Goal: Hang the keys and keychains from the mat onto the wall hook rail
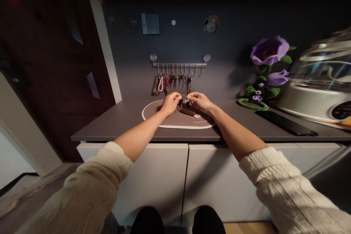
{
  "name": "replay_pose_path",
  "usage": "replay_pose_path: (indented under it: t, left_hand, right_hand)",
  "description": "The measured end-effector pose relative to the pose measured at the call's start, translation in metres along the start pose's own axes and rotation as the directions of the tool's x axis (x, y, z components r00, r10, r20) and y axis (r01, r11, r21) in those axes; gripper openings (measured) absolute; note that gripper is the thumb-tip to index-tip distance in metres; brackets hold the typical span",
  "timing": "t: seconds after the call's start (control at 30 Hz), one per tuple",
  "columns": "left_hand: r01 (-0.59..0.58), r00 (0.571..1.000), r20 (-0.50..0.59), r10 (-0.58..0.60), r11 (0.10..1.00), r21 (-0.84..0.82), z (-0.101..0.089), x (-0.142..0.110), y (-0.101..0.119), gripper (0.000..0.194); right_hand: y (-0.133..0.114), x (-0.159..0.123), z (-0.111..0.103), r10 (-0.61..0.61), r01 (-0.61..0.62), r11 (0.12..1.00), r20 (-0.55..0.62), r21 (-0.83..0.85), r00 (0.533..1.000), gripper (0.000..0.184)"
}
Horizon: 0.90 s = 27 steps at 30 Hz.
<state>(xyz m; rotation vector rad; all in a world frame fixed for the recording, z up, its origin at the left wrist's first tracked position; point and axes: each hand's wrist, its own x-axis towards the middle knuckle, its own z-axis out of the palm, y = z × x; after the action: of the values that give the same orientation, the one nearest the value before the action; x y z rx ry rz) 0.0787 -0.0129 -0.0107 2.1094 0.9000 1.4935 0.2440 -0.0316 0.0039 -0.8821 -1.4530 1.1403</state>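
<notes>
Over an oval brown mat (153,111) with a pale rim, my two hands face each other, both closed in a pinch. Between them is a metal key ring (186,98). My left hand (171,103) pinches at its left side, where a black-headed key (181,102) hangs by the fingertips. The right side of the ring is in the thumb and fingers of my right hand (200,101). Another dark piece (188,105) dangles below the right fingertips. A brown bar-shaped fob (187,112) is just under the hands; whether it hangs or rests on the mat is unclear.
Behind the hands, a clear hook rail (179,64) on the wall holds several keys, a pink loop (161,84) and a brown fob. To the right are a black phone (286,123), purple artificial flowers (270,51) and a pale appliance (315,97). The dark counter (109,126) ends above white cabinets.
</notes>
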Motion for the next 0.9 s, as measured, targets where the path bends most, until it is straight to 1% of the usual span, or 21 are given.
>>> replay_pose_path:
  t: [0.1,0.2,0.33,0.43,0.67,0.8,0.83,0.9]
  left_hand:
    - [0.053,0.999,0.006,-0.052,0.996,-0.076,0.001,-0.001,0.002,0.011]
    - [0.049,0.999,0.008,-0.048,0.997,-0.054,0.000,-0.002,0.002,0.011]
    - [0.054,0.999,0.006,-0.054,0.998,-0.034,0.000,-0.001,-0.003,0.014]
    - [0.063,0.998,0.008,-0.063,0.997,-0.045,0.001,-0.001,-0.005,0.016]
    - [0.030,0.999,0.032,-0.027,0.995,-0.099,0.005,-0.001,-0.007,0.013]
    - [0.025,0.999,0.026,-0.022,0.992,-0.120,0.006,-0.002,-0.009,0.011]
    - [0.027,0.999,0.035,-0.024,0.994,-0.103,0.006,-0.003,-0.009,0.012]
    - [0.017,0.999,0.028,-0.017,1.000,-0.010,0.005,-0.005,-0.008,0.013]
  right_hand:
    - [0.001,-0.001,0.001,-0.002,0.002,1.000,0.024,-0.028,1.000,0.021]
    - [-0.001,-0.002,0.003,0.005,-0.005,1.000,0.046,-0.013,0.999,0.020]
    - [-0.003,-0.003,0.006,0.016,-0.019,0.999,0.061,0.047,0.998,0.017]
    - [-0.001,-0.002,0.006,0.014,-0.015,1.000,0.048,0.022,0.999,0.020]
    - [0.009,0.005,-0.002,-0.075,0.081,0.991,0.063,-0.104,0.995,0.030]
    - [0.006,0.004,-0.005,-0.131,0.135,0.986,0.041,-0.100,0.991,0.032]
    - [0.005,0.004,-0.005,-0.140,0.142,0.986,0.027,-0.085,0.990,0.033]
    - [0.004,0.002,-0.005,-0.148,0.147,0.988,-0.011,-0.046,0.989,0.034]
